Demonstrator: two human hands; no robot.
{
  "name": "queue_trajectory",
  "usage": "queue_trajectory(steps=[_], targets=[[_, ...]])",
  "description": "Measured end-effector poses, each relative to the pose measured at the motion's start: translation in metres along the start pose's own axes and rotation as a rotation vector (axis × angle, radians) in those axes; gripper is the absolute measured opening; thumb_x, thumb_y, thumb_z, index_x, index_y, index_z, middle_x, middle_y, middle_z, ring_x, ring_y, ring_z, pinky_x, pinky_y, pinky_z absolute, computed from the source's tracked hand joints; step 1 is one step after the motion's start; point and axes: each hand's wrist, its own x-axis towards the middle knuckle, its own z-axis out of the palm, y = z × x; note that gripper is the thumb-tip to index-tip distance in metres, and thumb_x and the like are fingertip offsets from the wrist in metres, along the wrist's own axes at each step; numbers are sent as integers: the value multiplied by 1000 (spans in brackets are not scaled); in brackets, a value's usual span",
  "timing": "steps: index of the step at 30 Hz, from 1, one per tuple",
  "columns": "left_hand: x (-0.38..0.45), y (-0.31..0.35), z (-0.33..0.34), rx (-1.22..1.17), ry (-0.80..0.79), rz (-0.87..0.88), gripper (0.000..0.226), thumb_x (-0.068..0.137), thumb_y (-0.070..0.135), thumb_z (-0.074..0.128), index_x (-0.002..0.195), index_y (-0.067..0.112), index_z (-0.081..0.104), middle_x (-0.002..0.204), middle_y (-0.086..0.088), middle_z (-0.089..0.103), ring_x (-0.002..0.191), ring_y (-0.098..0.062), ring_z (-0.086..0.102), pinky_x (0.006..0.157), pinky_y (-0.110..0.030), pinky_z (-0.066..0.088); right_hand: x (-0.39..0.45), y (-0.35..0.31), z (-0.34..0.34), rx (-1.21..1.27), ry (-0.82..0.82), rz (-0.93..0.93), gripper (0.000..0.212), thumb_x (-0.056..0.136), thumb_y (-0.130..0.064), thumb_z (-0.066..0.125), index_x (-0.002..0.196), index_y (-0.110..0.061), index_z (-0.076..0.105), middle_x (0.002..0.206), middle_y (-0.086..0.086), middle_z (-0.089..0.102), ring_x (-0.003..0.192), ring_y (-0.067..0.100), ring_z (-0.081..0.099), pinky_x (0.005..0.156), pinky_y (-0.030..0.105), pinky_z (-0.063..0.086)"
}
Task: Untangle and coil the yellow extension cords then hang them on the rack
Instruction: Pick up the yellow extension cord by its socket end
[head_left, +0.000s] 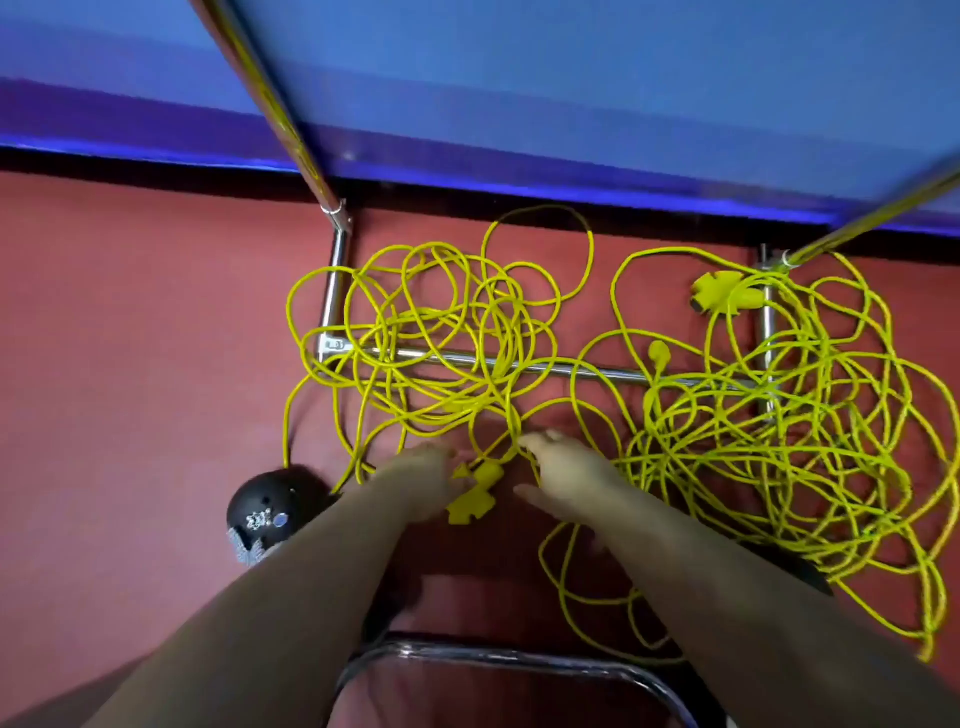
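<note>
1. We saw the task barely begun; the yellow extension cords lay in two loose tangles on the red floor, the left tangle (431, 332) draped across the rack's base bar (597, 371), the right tangle (789, 441) spread over the base's right side; nothing was coiled, and nothing hung on the rack's uprights (291, 124)
2. We judged that all the sorting, coiling and hanging remained
3. Our left hand (421, 480) reached down beside a yellow plug end (475, 496) near the floor, its fingers fairly straight and touching the plug's side; whether they actually pinched it we could not tell
4. Our right hand (563, 467) hung just right of the same plug, fingers spread and relaxed, its fingertips against a strand rising to the left tangle; no closed grasp showed
</note>
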Motion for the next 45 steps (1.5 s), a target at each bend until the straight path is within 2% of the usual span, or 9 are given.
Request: queue_trajectory(steps=[8,12,16,19,26,32,36,39,45], targets=[[49,-18,45,-62,-40,-28,59,93,45,49,143,15,36,143,-11,43,130,-28,42,100,-34,36,45,1,52,274,-27,59,41,82,-32,63,121,-19,56,119,5,61,114,23,56,92,30,45],[67,-27,61,-216,-28,-79,51,94,37,52,139,14,44,138,-13,48,125,-29,47,96,-33,38,59,-6,80,635,-54,214,37,83,-19,64,117,-11,55,107,8,62,105,21,58,89,30,44],[72,-29,66,-378,10,-130,44,93,30,55,133,12,49,134,-12,53,122,-27,50,93,-31,39,66,-16,90,1000,-27,363,39,83,-4,57,122,-9,51,78,0,51,66,12,49,60,25,42],[67,-28,68,-490,32,-196,45,92,29,57,132,10,47,132,-11,53,121,-27,51,93,-30,39,61,-15,86,1084,-5,402,37,83,-5,57,119,-13,54,79,-1,50,76,15,49,67,28,42],[29,-5,23,-771,152,-135,37,91,30,61,116,3,61,109,-9,65,93,-20,59,71,-20,45,23,-22,43,1132,72,326,39,85,-9,59,123,-16,53,93,11,61,87,24,59,64,26,43],[-46,20,-57,-783,299,60,22,95,25,55,106,7,62,88,-9,63,75,-11,50,55,-11,40,-29,-41,-25,1115,268,151,40,84,-11,62,121,-21,53,96,5,60,89,21,59,81,35,49],[-115,39,-113,-777,325,184,29,91,38,58,95,10,63,78,0,61,75,-15,55,69,-23,50,-85,-56,-86,800,410,-79,40,90,-13,55,129,-16,47,107,11,66,86,21,59,70,25,45],[-170,61,-150,-757,367,290,34,95,35,53,98,3,63,88,-10,63,83,-21,57,84,-40,49,-138,-65,-128,633,558,-137,38,92,-23,54,129,-17,49,82,-5,60,77,18,58,72,27,44],[-285,114,-208,-668,539,424,34,100,31,43,77,11,58,70,-4,58,65,-17,52,63,-28,42,-259,-81,-200,406,821,-219,41,91,-38,53,130,-24,52,110,14,54,109,23,50,96,27,36]])
